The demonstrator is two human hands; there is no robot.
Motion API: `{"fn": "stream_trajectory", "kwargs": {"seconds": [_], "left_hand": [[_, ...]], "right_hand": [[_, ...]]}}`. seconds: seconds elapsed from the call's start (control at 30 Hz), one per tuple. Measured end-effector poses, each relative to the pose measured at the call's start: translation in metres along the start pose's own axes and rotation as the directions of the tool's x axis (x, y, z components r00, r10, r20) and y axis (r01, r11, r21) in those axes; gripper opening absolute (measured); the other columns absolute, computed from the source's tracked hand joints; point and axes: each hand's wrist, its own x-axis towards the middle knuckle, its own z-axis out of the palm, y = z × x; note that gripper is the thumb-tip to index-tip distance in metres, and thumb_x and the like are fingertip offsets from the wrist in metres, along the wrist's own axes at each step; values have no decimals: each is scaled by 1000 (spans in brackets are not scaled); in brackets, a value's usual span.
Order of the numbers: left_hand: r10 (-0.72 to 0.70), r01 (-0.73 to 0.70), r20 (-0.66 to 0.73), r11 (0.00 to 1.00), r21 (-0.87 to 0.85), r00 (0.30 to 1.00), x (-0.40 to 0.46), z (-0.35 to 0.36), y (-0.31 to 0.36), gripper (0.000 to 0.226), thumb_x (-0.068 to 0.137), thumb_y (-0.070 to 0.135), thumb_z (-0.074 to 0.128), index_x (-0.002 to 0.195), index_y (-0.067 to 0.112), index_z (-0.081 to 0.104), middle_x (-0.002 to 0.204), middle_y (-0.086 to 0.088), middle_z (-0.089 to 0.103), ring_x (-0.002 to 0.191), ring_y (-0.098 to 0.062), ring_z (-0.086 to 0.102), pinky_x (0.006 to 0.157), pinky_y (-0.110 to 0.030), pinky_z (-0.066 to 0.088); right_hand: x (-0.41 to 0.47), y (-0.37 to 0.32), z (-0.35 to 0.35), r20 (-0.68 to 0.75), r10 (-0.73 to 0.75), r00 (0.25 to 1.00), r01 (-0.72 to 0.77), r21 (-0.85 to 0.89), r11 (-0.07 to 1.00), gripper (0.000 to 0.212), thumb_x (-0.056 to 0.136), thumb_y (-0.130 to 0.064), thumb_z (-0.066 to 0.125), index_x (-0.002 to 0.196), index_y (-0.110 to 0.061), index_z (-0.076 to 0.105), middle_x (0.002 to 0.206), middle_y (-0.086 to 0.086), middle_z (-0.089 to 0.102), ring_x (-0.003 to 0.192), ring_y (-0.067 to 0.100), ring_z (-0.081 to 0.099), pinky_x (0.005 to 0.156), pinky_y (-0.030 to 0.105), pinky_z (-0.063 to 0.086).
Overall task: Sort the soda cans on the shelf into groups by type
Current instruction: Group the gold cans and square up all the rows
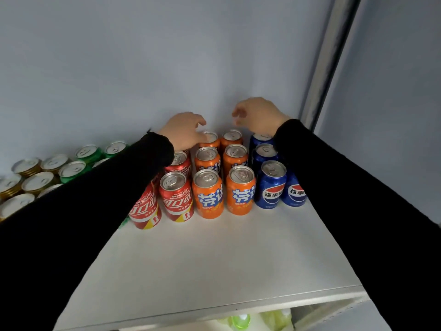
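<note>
While upright aluminium soda cans stand grouped by colour at the back of the white shelf (214,259), the left hand (183,131) rests loosely spread on the rearmost orange can (210,139). Right hand (257,114) hovers above, fingers curled, holding nothing.

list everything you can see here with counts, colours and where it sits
orange cans: six, orange with blue lettering, two columns at shelf centre
red cans: at least four, red with white script, left of the orange ones, partly behind the left sleeve
blue cans: at least four, blue with a red-white-blue emblem, right of the orange ones
green cans: several, green, far left at the back
gold cans: several, gold-rimmed, far left
shelf: one, white, bare in front
bottles: count unclear, pale green, below the shelf
left hand: fingers open, over the back cans
right hand: fingers curled, holding nothing, above the back row
</note>
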Motion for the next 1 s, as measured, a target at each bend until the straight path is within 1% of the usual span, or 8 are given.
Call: {"fn": "stream_trajectory", "kwargs": {"seconds": [0.07,0.13,0.27,0.53,0.67,0.8,0.9,1.0], "left_hand": [[-17,14,57,999,45,998,11,8,1,62,91,56,60,138,17,55,134,-10,58,120,-28,54,97,-37,41],[-5,-4,92,996,94,996,19,17,4,53,90,59,60,121,16,64,126,-11,64,115,-29,57,90,-36,41],[29,-36,81,996,82,996,26,22,7,40,90,52,62,99,14,70,104,-9,68,104,-29,60,84,-38,45],[15,-36,153,990,138,988,32,16,7,50,93,42,65,133,12,64,134,-11,61,122,-29,55,98,-38,43],[-14,-2,143,994,113,990,27,6,17,66,93,52,60,146,14,51,152,-10,46,139,-29,42,112,-39,33],[225,-225,-11,974,0,974,5,0,67,62,92,56,59,141,19,55,135,-10,56,122,-26,52,96,-34,38],[423,-423,25,906,-7,906,-18,10,110,52,92,53,62,132,20,62,119,-7,60,108,-24,56,87,-34,43],[485,-489,91,872,30,870,-32,25,129,58,86,62,58,124,19,66,112,-5,61,101,-23,58,86,-41,47]], "right_hand": [[5,-2,12,96,0,995,6,-61,998,42,94,-41,60,128,-16,62,128,7,61,116,27,57,86,30,38],[5,-4,23,144,-8,990,25,-112,993,47,93,-48,60,126,-15,62,123,8,63,110,27,58,81,30,39],[7,-4,34,131,-25,991,43,-135,990,46,88,-48,64,119,-14,65,115,9,66,103,28,60,78,33,44],[5,-3,33,150,-17,989,37,-129,991,48,91,-46,63,128,-17,64,124,8,66,111,28,60,88,36,46],[-20,4,-6,68,41,997,-44,42,998,48,90,-43,67,131,-19,62,130,3,62,117,24,59,92,30,41],[-76,30,-42,-9,155,988,-154,93,984,38,88,-35,72,122,-20,67,120,1,66,110,21,61,97,37,48],[-117,47,-38,28,228,973,-230,64,971,40,89,-31,71,126,-20,64,123,3,66,111,22,61,95,37,47],[-147,55,-26,60,257,965,-260,44,965,48,88,-35,71,133,-24,61,123,3,63,106,21,58,82,29,40]]}}
